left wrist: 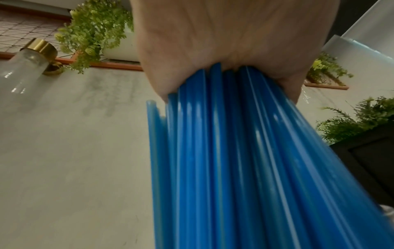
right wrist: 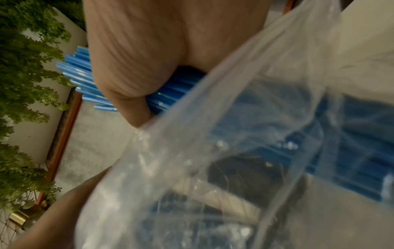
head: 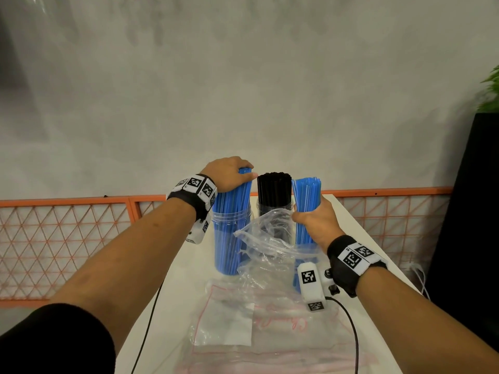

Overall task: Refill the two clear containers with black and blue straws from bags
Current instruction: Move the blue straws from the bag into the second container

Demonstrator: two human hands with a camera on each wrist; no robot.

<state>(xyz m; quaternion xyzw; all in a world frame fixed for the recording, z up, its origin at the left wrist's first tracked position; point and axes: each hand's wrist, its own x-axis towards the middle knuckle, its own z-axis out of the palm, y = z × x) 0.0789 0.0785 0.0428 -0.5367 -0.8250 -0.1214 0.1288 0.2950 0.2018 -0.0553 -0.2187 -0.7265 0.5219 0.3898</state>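
Note:
My left hand (head: 229, 172) (left wrist: 213, 42) lies over the tops of the blue straws (head: 232, 209) (left wrist: 224, 151) that stand in the left clear container (head: 244, 215), its palm and fingers cupped round them. Beside it stands the second clear container (head: 272, 207), filled with black straws (head: 274, 188). My right hand (head: 314, 220) (right wrist: 138, 59) grips a second upright bundle of blue straws (head: 306, 195) (right wrist: 78, 72) at mid-length. The bundle's lower part sits inside a crumpled clear bag (head: 267, 236) (right wrist: 234, 134).
A flat clear bag with pink print (head: 243, 327) lies on the white table (head: 194, 271) near me. Black cables (head: 353, 336) trail from my wrists. An orange mesh railing (head: 81, 228) runs behind, and a black planter (head: 469, 211) stands at the right.

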